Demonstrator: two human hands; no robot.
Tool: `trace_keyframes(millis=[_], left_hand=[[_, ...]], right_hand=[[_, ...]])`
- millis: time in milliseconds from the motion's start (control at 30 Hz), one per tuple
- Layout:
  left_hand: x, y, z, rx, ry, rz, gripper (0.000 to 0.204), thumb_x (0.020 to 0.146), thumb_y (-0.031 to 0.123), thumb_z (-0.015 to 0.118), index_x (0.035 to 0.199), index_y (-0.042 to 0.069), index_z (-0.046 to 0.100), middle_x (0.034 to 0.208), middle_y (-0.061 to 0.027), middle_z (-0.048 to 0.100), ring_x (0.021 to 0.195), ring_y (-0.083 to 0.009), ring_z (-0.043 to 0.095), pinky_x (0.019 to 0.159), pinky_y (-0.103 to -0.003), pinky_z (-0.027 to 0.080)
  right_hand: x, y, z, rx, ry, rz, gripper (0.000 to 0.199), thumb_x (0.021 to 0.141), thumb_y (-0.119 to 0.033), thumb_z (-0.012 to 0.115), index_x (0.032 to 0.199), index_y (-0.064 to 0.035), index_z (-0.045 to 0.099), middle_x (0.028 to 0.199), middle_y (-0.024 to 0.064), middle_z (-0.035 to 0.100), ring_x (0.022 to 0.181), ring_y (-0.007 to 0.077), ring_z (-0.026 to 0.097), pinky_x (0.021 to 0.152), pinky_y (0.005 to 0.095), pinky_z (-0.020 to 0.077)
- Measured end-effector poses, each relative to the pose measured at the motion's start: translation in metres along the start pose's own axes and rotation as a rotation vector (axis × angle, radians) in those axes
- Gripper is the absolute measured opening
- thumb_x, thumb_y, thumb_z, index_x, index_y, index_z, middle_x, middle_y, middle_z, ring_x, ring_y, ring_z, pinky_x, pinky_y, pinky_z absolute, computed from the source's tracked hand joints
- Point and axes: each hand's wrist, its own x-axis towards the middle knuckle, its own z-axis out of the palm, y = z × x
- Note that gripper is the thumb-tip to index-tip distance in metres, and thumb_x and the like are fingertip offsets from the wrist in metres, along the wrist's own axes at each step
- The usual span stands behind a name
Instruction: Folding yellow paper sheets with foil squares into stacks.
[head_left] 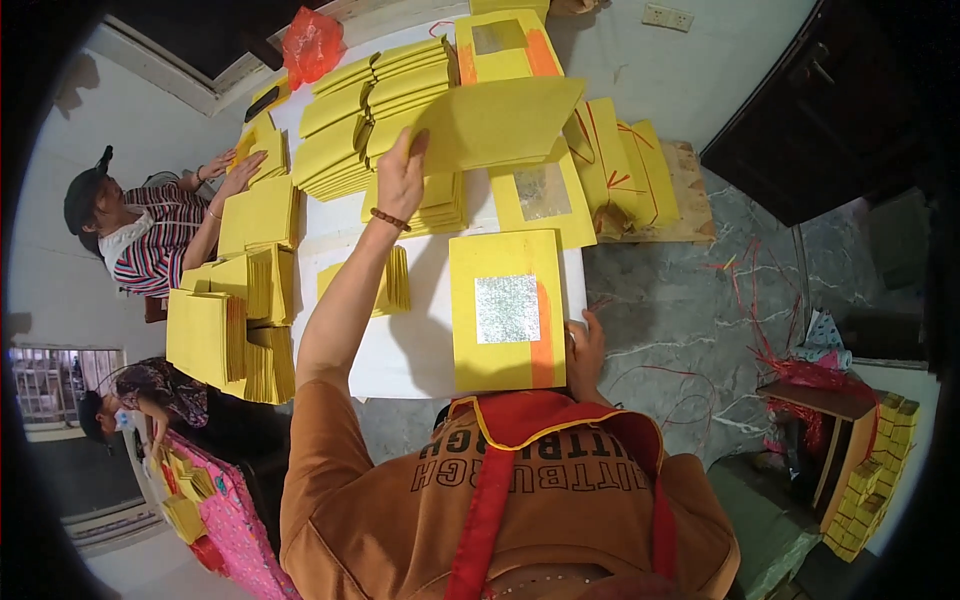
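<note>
My left hand reaches far across the white table and grips a folded yellow paper sheet by its left edge, held above piles of folded yellow paper. A bead bracelet circles that wrist. My right hand rests on the right edge of a stack of yellow sheets with a silver foil square and an orange stripe, lying right in front of me.
More foil-marked yellow sheets lie beyond. Tall yellow stacks fill the table's left side. A person in a striped shirt handles paper at the left; another person sits lower left. Red strings litter the floor at the right.
</note>
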Motion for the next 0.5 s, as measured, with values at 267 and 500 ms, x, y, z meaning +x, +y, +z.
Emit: trace_keyframes(millis=[267,500], left_hand=[[0.072,0.027,-0.013,-0.101,0.374,-0.001,0.024,0.089,0.013,0.046,0.108,0.000,0.053,0.094,-0.0123,0.060,0.082,-0.0174,0.054,0.074,-0.028,0.042],[0.104,0.013,0.033,0.120,0.312,0.525,0.055,0.061,-0.012,0.041,0.111,0.007,0.055,0.106,-0.0128,0.058,0.100,-0.0310,0.051,0.089,-0.039,0.037]], right_hand=[[0.005,-0.002,-0.001,-0.040,0.000,-0.005,0.022,0.082,-0.013,0.046,0.099,-0.0084,0.060,0.123,0.0157,0.041,0.110,0.0352,0.039,0.091,0.0422,0.0328],[0.003,-0.004,-0.001,-0.034,0.005,-0.028,0.020,0.081,-0.008,0.049,0.098,-0.0085,0.058,0.122,0.0168,0.042,0.110,0.0358,0.039,0.091,0.0423,0.0335]])
